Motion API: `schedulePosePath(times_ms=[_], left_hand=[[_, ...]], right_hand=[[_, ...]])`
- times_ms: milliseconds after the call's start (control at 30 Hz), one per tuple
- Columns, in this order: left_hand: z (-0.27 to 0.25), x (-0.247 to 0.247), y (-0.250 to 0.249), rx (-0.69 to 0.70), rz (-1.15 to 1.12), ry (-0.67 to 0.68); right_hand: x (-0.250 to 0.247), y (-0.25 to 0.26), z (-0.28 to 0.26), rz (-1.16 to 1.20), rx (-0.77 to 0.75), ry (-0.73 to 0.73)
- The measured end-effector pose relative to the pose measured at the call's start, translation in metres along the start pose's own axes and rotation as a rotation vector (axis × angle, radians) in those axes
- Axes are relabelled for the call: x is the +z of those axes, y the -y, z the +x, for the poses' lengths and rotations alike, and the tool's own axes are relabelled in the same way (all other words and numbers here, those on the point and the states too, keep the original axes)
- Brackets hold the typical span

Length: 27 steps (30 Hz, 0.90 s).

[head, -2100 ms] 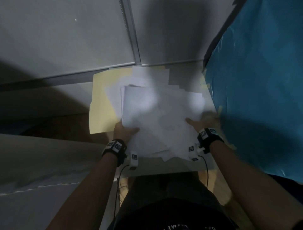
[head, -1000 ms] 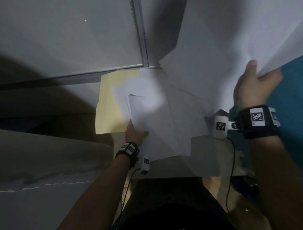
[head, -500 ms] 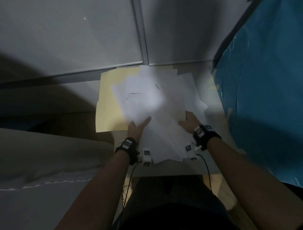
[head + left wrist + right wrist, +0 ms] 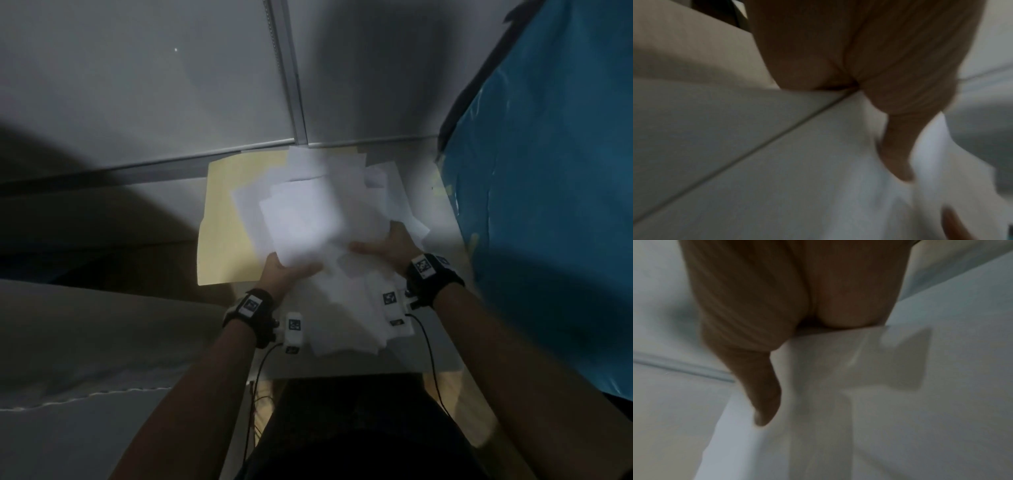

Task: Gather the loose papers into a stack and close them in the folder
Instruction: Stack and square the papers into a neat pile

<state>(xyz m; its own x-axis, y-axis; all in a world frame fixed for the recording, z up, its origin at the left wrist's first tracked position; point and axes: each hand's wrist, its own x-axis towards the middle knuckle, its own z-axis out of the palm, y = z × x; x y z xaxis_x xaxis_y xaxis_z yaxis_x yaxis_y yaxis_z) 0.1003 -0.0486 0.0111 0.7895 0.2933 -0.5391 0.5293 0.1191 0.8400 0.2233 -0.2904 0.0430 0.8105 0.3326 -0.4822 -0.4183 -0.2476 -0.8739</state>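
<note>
A loose, uneven pile of white papers (image 4: 318, 212) lies half over an open pale-yellow folder (image 4: 229, 219) on a small table. My left hand (image 4: 287, 272) grips the pile's near-left edge, thumb on top and fingers hidden beneath. My right hand (image 4: 390, 245) grips the right side the same way, thumb pointing left across the sheets. In the left wrist view the thumb (image 4: 898, 154) lies on the papers (image 4: 818, 178). In the right wrist view the thumb (image 4: 764, 402) lies on overlapping sheets (image 4: 879, 418). More sheets stick out toward me past the wrists.
A blue plastic-covered surface (image 4: 548, 205) stands close on the right. Grey partition panels (image 4: 137, 85) rise behind the table (image 4: 442, 219). A pale cloth-covered shape (image 4: 85, 325) lies to the left. Thin cables hang from both wrist cameras over the table's near edge.
The right hand came down from holding a sheet high at the right and laid it on the pile. Both hands now hold the pile's sides, thumbs on top.
</note>
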Motion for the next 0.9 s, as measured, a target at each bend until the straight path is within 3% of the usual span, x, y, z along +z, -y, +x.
schedulePosePath(times_ms=[133,267,367,533,633,767,900], left_hand=[[-0.001,0.016,-0.033,0.16,0.032,-0.171],[-0.01,0.019,-0.062,0.295,0.001,-0.243],[-0.014,0.018,-0.078,0.363,-0.005,-0.264],[-0.01,0.022,-0.068,0.344,0.075,-0.135],[-0.012,0.03,-0.051,0.259,0.089,-0.185],[-0.009,0.039,-0.053,0.21,0.012,-0.303],[-0.007,0.037,-0.035,0.209,0.08,-0.276]], right_hand=[[0.004,0.045,-0.012,0.059,-0.221,-0.135],[-0.008,0.085,-0.043,0.077,-0.398,-0.13],[-0.019,0.087,-0.054,0.108,-0.483,-0.082],[-0.023,0.043,-0.036,0.007,-0.303,-0.103],[-0.007,0.025,-0.027,-0.132,-0.264,-0.135],[0.005,0.022,-0.016,-0.108,-0.237,-0.238],[0.015,0.011,-0.02,-0.172,-0.11,-0.184]])
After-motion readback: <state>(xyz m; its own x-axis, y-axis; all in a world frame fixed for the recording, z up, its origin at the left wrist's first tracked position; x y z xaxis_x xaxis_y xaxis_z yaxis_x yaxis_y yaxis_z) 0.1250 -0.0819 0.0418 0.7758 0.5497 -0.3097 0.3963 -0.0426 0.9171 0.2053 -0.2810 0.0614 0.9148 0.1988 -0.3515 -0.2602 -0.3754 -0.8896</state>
